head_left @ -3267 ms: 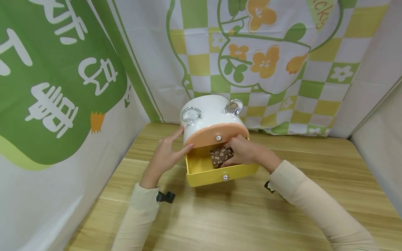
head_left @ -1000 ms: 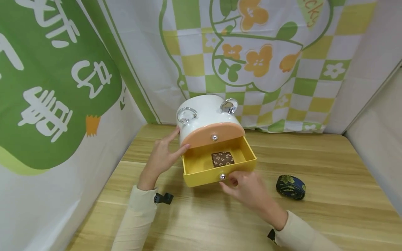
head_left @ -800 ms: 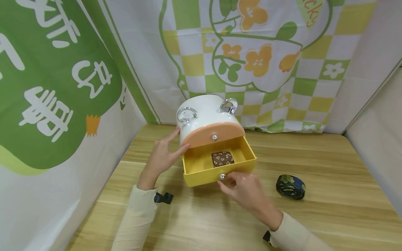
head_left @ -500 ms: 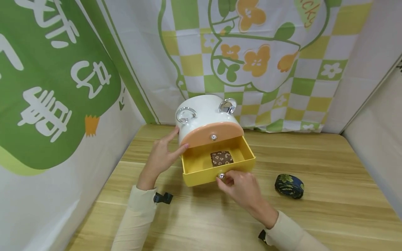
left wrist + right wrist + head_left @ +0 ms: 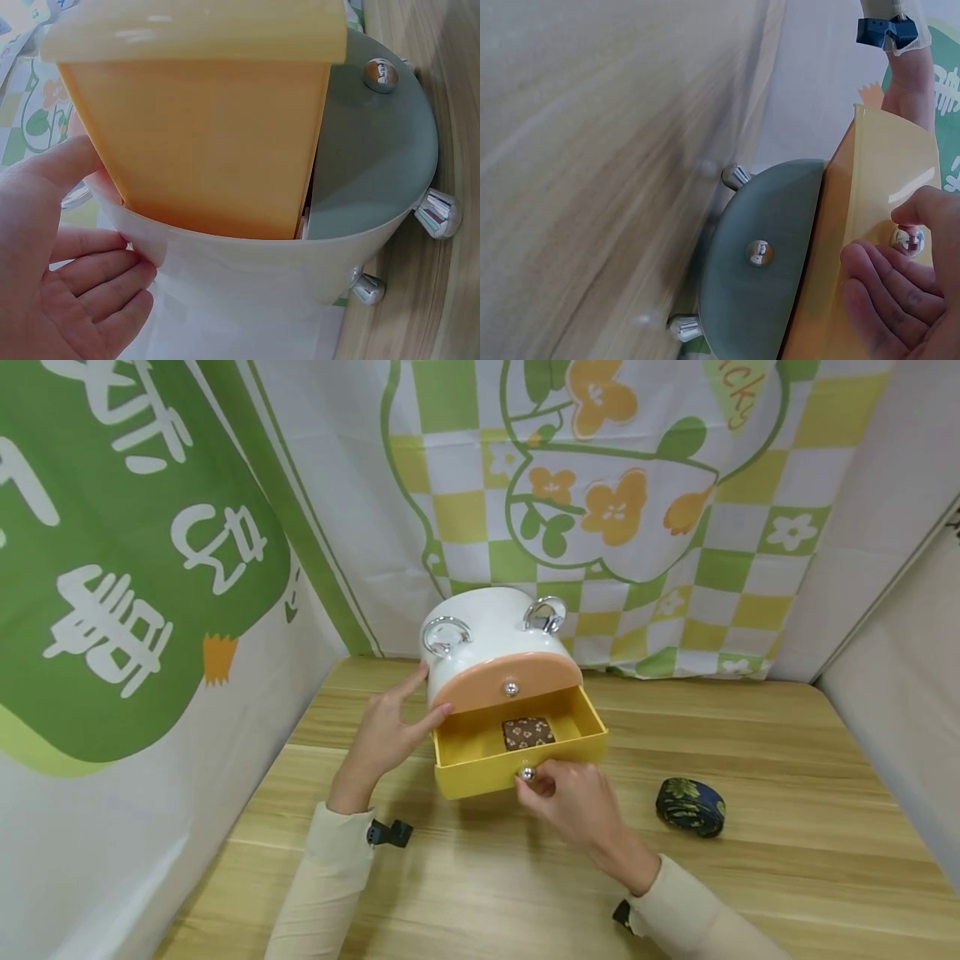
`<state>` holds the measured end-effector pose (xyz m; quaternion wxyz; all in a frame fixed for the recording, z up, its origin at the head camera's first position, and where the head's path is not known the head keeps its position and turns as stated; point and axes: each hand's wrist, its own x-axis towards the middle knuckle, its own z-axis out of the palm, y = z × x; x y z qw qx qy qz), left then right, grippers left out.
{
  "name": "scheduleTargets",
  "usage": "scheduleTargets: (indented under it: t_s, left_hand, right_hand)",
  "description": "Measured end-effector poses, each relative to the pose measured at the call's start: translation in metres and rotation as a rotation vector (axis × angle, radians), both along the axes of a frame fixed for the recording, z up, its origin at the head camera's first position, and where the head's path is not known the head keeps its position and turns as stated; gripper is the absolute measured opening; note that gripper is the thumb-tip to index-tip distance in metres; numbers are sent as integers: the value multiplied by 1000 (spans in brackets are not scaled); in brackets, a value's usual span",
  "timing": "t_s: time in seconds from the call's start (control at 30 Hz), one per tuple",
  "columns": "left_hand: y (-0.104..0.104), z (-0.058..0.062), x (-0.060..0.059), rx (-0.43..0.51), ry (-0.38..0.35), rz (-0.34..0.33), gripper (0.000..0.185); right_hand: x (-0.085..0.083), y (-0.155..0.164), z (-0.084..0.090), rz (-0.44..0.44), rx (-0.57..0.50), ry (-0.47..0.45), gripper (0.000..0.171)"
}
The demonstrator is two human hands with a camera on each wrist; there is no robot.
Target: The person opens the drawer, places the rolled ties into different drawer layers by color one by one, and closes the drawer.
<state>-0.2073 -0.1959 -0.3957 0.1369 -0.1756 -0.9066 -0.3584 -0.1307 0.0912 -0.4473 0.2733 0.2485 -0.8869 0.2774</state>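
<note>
A white rounded desktop drawer box (image 5: pixel 487 627) with silver ear-shaped feet on top stands at the back of the table. Its yellow drawer (image 5: pixel 476 778) is pulled out, and a brown flower-patterned folded cloth (image 5: pixel 527 733) lies inside. My right hand (image 5: pixel 581 806) pinches the drawer's silver knob (image 5: pixel 527 773) between thumb and curled fingers. My left hand (image 5: pixel 382 735) steadies the box's left side, thumb on the front edge, fingers relaxed along the shell. In the right wrist view, a grey-green panel (image 5: pixel 757 202) with its own knob shows beside the yellow drawer.
A rolled dark strap with a yellow-green leaf pattern (image 5: pixel 692 807) lies on the wooden table (image 5: pixel 750 877), right of my right hand. Behind the box hangs a green-checked cloth (image 5: pixel 645 527). The peach upper front (image 5: pixel 495 681) is closed.
My right hand was at the cloth inside the drawer, then moved to the knob. The drawer has slid slightly inward since. The rolled strap came into view on the right; my left hand stayed.
</note>
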Motion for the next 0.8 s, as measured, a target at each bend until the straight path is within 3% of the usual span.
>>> scheduleTargets:
  t_s: [0.8]
  left_hand:
    - [-1,2,0,-9,-4,0,82]
  right_hand:
    - [-41,-12,8,5,37,-53,23]
